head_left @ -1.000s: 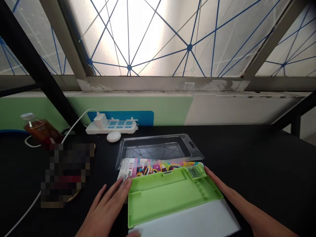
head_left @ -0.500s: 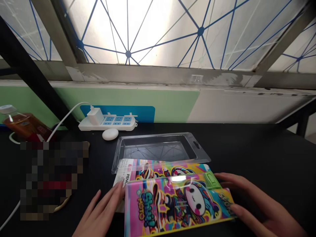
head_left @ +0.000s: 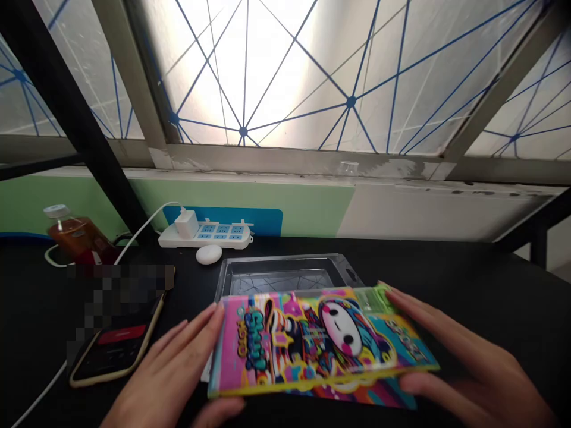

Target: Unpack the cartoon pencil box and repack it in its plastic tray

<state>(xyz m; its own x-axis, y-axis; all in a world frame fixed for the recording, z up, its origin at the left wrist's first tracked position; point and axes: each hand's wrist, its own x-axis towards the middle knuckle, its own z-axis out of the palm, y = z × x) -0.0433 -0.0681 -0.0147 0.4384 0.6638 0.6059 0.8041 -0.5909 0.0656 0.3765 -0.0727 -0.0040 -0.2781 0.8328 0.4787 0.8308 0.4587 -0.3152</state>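
Observation:
Both my hands hold a flat pencil case (head_left: pixel 312 342) printed with a bright pink, yellow and blue cartoon figure. It is tilted above the black table. My left hand (head_left: pixel 167 374) grips its left edge, with the thumb curled beneath. My right hand (head_left: pixel 464 356) holds its right end, fingers on top, and a green plastic part shows at that far corner. Beneath the case lies a colourful printed card (head_left: pixel 357 395), mostly hidden. A transparent plastic blister tray (head_left: pixel 281 274) stands just behind the case.
A white power strip (head_left: pixel 205 236) with a plugged-in charger and cable lies at the back, beside a white oval object (head_left: pixel 209 254). To the left are an amber bottle (head_left: pixel 78 236) and a partly blurred phone (head_left: pixel 118 351). A black metal strut crosses the upper left.
The green-lined side seen earlier has turned over, and the printed side now faces up. The case has moved up and back over the card, now gripped by both hands. My view has shifted slightly.

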